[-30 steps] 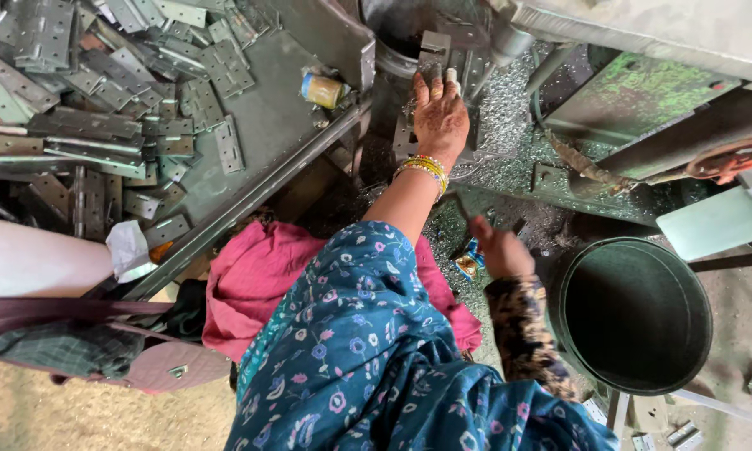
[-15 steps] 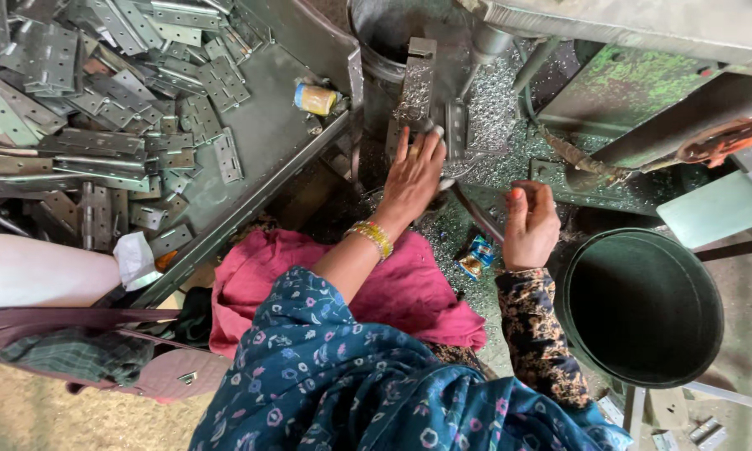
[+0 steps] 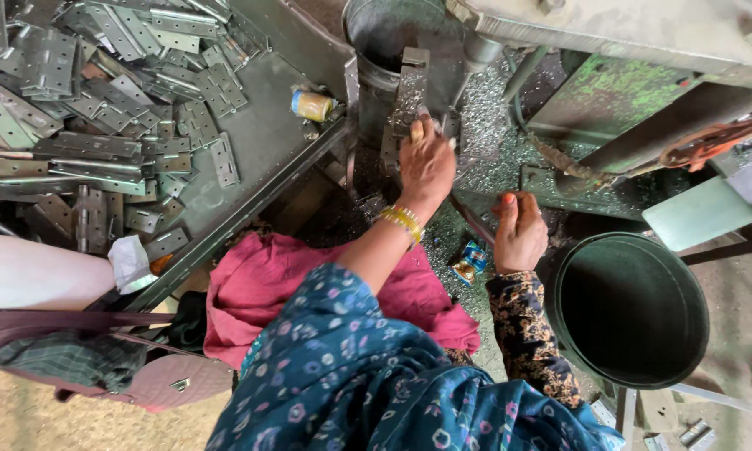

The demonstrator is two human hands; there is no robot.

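Metal hinge [image 3: 411, 92] under left hand [image 3: 426, 163] (right hand [image 3: 520, 234] fisted).

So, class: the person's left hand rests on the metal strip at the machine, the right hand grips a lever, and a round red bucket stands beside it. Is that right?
Not quite. In the head view the round bucket is dark green, not red. The rest stands: the left hand rests on the metal strip at the machine, and the right hand grips a lever.
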